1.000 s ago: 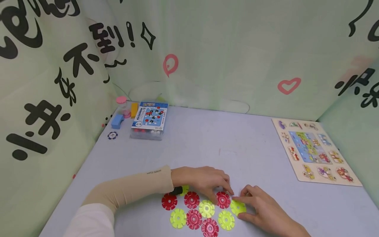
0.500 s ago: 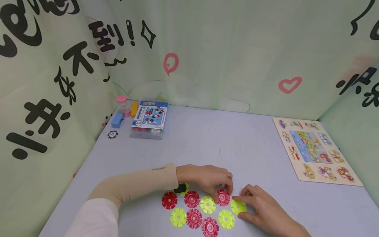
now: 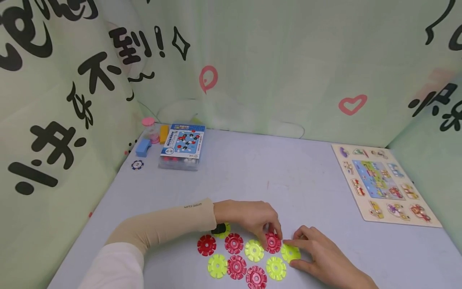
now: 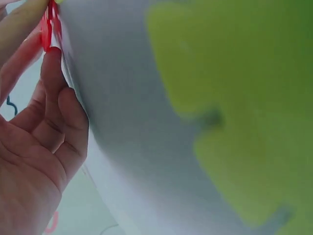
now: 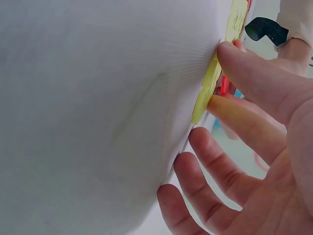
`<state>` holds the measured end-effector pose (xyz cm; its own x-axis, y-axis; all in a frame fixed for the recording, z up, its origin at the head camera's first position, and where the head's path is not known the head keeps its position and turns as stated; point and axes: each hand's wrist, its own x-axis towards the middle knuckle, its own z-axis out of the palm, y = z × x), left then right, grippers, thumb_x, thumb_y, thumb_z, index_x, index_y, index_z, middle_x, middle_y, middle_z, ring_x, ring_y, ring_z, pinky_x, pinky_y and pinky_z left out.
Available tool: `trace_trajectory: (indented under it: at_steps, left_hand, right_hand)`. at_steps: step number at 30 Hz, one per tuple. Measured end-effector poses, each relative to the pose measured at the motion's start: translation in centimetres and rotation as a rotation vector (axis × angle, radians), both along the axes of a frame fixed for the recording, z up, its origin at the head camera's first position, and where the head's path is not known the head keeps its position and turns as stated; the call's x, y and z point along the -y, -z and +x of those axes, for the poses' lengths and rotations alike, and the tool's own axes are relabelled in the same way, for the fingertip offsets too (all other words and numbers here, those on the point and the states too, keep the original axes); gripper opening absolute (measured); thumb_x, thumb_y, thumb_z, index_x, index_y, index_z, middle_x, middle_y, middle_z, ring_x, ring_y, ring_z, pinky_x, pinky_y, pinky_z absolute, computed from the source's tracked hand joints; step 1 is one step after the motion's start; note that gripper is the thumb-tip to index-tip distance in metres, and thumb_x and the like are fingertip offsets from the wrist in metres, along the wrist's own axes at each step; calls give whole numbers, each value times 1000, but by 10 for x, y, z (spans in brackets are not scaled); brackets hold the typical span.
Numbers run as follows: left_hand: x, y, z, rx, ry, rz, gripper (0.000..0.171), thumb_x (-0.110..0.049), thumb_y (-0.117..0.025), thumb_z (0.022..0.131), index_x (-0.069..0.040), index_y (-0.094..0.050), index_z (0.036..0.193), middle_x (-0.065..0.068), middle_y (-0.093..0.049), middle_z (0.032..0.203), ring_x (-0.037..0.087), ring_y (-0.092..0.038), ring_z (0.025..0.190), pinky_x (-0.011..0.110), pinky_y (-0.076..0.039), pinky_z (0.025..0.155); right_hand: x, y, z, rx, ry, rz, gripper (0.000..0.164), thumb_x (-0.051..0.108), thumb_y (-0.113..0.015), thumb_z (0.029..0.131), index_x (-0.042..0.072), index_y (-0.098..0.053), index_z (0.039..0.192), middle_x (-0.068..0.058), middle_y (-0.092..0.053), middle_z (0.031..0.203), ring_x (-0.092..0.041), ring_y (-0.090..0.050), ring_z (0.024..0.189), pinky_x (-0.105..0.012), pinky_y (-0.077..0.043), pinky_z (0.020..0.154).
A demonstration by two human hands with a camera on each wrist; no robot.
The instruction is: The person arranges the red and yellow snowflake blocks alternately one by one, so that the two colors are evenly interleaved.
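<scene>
Pinching a red disc (image 3: 273, 243) between thumb and fingers, here's the left hand (image 3: 252, 217); the right hand (image 3: 322, 256) clamps a lime disc (image 3: 290, 253) between thumb and forefinger (other fingers clear of it). Another lime disc (image 3: 254, 251) sits right beside the left thumb!

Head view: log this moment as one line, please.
left hand: grips red round notched plastic disc | right hand: pinches yellow-green round notched plastic disc
</scene>
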<state>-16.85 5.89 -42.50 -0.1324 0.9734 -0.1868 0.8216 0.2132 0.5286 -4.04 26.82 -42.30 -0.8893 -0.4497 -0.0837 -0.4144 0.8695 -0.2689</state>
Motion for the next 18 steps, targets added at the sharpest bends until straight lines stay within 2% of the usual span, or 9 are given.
trace_trajectory:
  at_steps: [6, 11, 16, 18]
  left_hand:
    - [-1, 0, 2, 98, -36, 36, 39, -26, -79, 77, -28, -70, 114, -15, -65, 97, -6, -57, 82, 6, -45, 72]
    - [1, -1, 4, 165, -72, 34, 38, -18, -75, 81, -22, -68, 118, -9, -63, 104, -5, -58, 84, 6, -46, 74]
    - [0, -4, 5, 220, -133, -21, 49, -24, -81, 75, -20, -66, 121, -10, -62, 110, -1, -57, 82, 9, -47, 73]
    - [-2, -4, 5, 208, -140, -39, 53, -25, -84, 71, -21, -66, 121, -12, -63, 110, 0, -57, 81, 10, -46, 72]
  right_hand:
    - [1, 0, -1, 33, 19, 9, 45, 58, -70, 73, 36, -69, 112, 22, -48, 99, 0, -41, 87, -24, -44, 72]
    - [1, 0, -2, 46, 19, 8, 44, 55, -73, 71, 36, -69, 111, 21, -48, 99, 0, -41, 88, -22, -46, 73]
    - [0, 0, -1, 39, 14, -1, 45, 55, -72, 72, 37, -68, 113, 22, -47, 99, 0, -41, 89, -21, -45, 72]
    - [0, 0, -1, 38, 14, -4, 45, 56, -72, 72, 38, -67, 113, 21, -47, 99, 0, -41, 89, -21, -45, 72]
